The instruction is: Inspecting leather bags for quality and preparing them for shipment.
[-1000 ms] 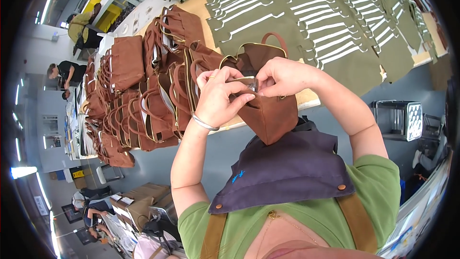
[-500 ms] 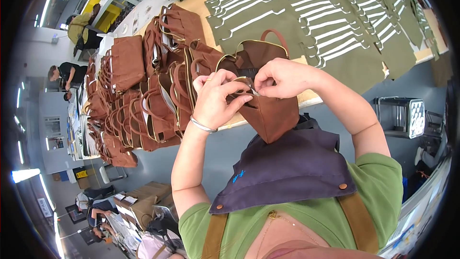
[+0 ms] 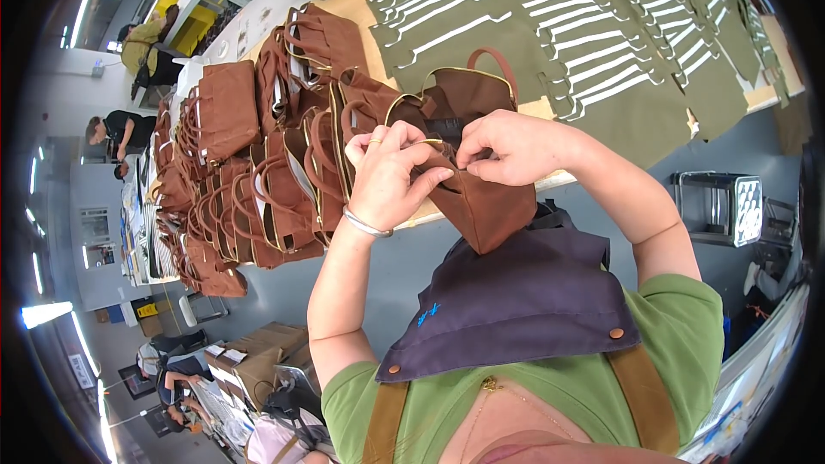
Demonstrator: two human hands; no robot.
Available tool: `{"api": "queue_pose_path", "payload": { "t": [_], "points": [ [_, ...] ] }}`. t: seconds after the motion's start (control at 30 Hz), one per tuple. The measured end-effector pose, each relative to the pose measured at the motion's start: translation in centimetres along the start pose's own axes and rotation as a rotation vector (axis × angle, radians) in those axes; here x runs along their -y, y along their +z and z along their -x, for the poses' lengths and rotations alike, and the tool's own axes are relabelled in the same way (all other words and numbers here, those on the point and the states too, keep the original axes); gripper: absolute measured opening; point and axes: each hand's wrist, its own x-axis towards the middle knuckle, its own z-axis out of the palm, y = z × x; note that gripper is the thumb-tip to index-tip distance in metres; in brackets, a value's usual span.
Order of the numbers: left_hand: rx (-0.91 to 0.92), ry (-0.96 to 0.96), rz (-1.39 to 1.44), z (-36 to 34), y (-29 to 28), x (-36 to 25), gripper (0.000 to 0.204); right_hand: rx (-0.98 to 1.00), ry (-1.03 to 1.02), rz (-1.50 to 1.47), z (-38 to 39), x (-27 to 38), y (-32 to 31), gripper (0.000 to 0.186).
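A brown fabric handbag [image 3: 491, 206] stands at the table's near edge in front of me, its top gaping along a brass-coloured zipper. One curved handle [image 3: 494, 62] rises at its far side. My left hand [image 3: 391, 174] pinches the bag's rim near the zipper end, thumb and fingers pressed together. Just right of it, my right hand [image 3: 507, 148] is closed too, its fingertips pinching the same edge of the bag. Whatever small part lies between the right fingertips is hidden. The dark interior shows behind both hands.
Many brown handbags [image 3: 284, 180] crowd the table to the left. Olive fabric pieces with white strips [image 3: 593, 34] lie layered across the far and right side. A metal stool [image 3: 718, 206] stands at right. Cardboard boxes [image 3: 258, 361] sit lower left, and other people work farther off.
My right hand has shifted slightly right and down, its fingertips now tighter on the bag's edge. The left hand keeps its pinch almost in place.
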Motion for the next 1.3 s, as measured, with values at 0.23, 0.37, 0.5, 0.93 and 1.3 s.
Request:
{"api": "queue_pose_path", "payload": {
  "t": [0.23,0.37,0.5,0.93,1.3],
  "points": [
    [0.016,0.013,-0.038,0.0,0.1,0.0,0.016,0.008,-0.008,0.008,0.0,0.3,0.3,0.021],
    [0.008,0.011,-0.053,0.1,0.2,-0.1,0.018,-0.005,0.002,0.025,0.1,0.4,0.6,0.020],
    [0.021,-0.007,-0.057,0.2,0.2,-0.3,0.020,-0.025,-0.020,0.035,0.2,0.5,0.8,0.019],
    [0.042,-0.004,0.086,-0.1,-0.7,-0.4,0.015,-0.118,0.066,-0.063,0.3,-0.4,2.2,0.016],
    [-0.139,0.070,0.188,-0.4,0.2,-0.5,0.016,-0.128,0.068,-0.120,0.2,-1.3,2.1,0.016]
  ]
}}
